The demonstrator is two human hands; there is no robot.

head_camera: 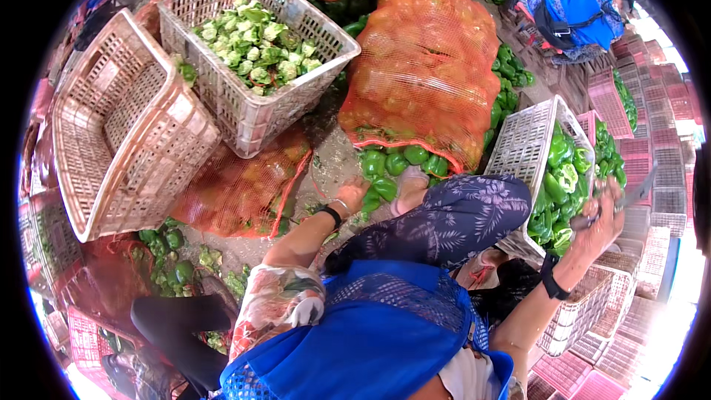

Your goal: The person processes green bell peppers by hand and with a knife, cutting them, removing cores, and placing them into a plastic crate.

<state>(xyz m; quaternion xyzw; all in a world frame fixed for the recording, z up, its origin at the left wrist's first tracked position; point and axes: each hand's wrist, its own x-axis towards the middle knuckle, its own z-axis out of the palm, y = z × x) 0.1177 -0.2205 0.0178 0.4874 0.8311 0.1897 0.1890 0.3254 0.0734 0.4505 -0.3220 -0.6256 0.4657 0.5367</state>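
My left hand [352, 194] reaches down to loose green bell peppers [383, 189] on the floor. Its fingers are at the nearest pepper; whether they grip it is unclear. Those peppers lie at the mouth of a large orange mesh sack [425, 66] filled with more of them. On the right, my right hand [602, 219] is closed around a knife [639, 189], whose blurred blade points up and outward. Just left of that hand, a white plastic crate [519, 141] leans at my knee, full of green bell peppers [561, 189], some showing pale cut ends.
A whitish crate [258, 116] at upper left holds pepper trimmings [258, 47]. Beside it another crate [139, 150] is tipped over a second mesh sack [239, 194]. A person in blue [580, 11] sits at upper right. A dark-clad leg [178, 316] is at lower left. Crates [666, 178] line the right.
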